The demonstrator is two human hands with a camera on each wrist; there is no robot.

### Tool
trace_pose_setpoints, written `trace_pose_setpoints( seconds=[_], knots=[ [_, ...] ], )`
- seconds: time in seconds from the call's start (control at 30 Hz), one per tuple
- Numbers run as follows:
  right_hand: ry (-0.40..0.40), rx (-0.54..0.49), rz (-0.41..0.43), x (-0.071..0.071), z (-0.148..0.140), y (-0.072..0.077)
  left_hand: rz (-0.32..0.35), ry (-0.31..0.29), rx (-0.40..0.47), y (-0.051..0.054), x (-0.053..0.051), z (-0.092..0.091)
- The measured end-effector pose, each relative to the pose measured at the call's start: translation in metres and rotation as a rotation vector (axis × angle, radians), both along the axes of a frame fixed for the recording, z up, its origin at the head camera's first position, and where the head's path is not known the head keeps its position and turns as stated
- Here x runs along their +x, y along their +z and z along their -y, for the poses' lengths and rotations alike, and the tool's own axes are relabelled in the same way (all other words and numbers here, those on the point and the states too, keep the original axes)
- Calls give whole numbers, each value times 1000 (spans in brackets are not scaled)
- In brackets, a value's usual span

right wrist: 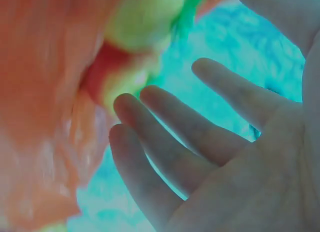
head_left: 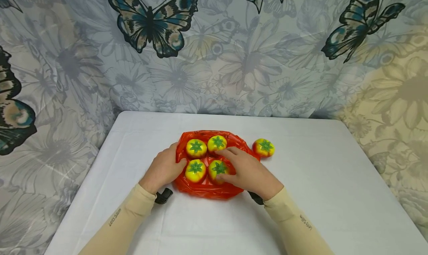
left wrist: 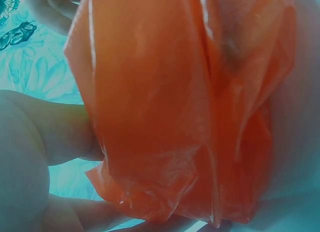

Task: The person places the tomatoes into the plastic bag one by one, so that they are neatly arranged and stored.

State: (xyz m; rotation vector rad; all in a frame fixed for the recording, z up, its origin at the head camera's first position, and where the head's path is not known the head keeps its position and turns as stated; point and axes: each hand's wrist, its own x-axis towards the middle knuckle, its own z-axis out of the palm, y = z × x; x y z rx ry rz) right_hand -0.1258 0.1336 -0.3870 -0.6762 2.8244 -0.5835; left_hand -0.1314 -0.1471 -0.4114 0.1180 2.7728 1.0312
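Note:
A red plastic bag (head_left: 214, 191) lies opened out on the white table, with several red-and-yellow toy tomatoes in it, such as the near-left tomato (head_left: 195, 171), each topped by a green star-shaped calyx. My left hand (head_left: 164, 168) holds the bag's left rim, thumb on the inner side; the left wrist view shows its fingers around the red plastic (left wrist: 150, 92). My right hand (head_left: 249, 169) hovers over the bag's right side, partly covering two tomatoes. In the right wrist view its fingers (right wrist: 185, 127) are spread and nearly straight, with nothing gripped.
One more tomato (head_left: 263, 148) sits on the table just beyond the bag's right edge. The white tabletop (head_left: 334, 195) extends around the bag. Behind and beside it hangs cloth (head_left: 250, 61) printed with flowers and butterflies. Dark straps (head_left: 164, 196) show at the wrists.

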Motion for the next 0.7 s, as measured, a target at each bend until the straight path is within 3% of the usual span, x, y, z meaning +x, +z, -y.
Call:
trace_pose_setpoints(
  seconds=[0.13,0.3,0.47,0.7],
  knots=[
    [-50,-23,-55,-12,-23,8,2,1,-4,0,0,0],
    [-170,-50,-96,-27,-60,10,4,1,-5,-1,-1,-1],
    [-273,-45,-55,-40,-91,2,17,1,-12,0,1,0],
    [-318,-21,-12,-50,-111,-11,9,-3,-9,0,0,0]
  ],
)
